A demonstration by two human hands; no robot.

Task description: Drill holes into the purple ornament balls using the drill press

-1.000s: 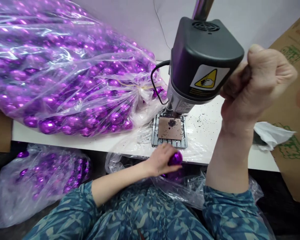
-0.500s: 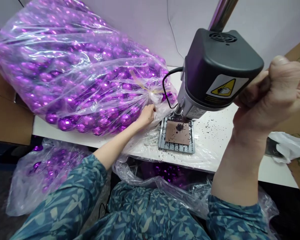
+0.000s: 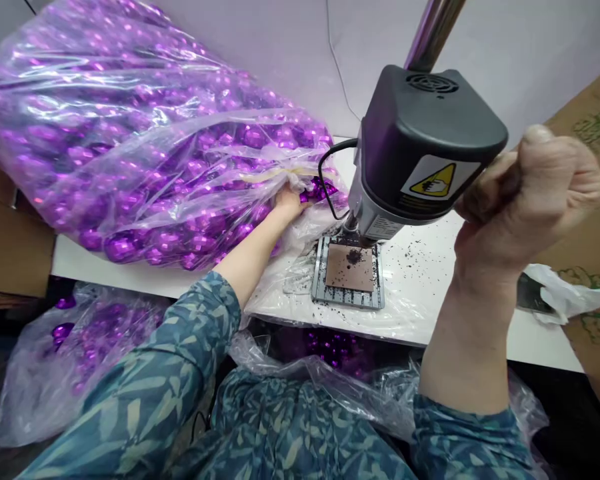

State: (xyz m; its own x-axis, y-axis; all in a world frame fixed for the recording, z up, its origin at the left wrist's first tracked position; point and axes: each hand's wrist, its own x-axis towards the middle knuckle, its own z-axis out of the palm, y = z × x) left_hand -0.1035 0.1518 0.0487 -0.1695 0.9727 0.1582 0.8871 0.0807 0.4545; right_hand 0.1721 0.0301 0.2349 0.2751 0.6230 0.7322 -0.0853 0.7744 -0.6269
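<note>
A clear plastic bag (image 3: 145,127) full of shiny purple faceted balls lies on the white table. My left hand (image 3: 289,202) reaches in at its gathered mouth, close to some purple balls (image 3: 320,190); film and balls hide the fingertips. My right hand (image 3: 535,190) is closed in a fist at the right side of a small bench drill press (image 3: 430,133), on its handle, which the hand itself covers. Under the drill head sits a slotted metal base (image 3: 347,298) bearing a square brown board (image 3: 350,273) with a small hole and dark shavings.
Shavings are scattered over the white table (image 3: 415,293). Below the front edge hangs an open plastic bag (image 3: 325,373) with purple balls, and another bag (image 3: 95,347) is at lower left. Cardboard boxes (image 3: 10,240) flank the table. A crumpled white wrapper (image 3: 565,293) lies at right.
My left hand has moved up and further into the mouth of the big bag. My right fist stays at the drill press. The whole view has shifted slightly.
</note>
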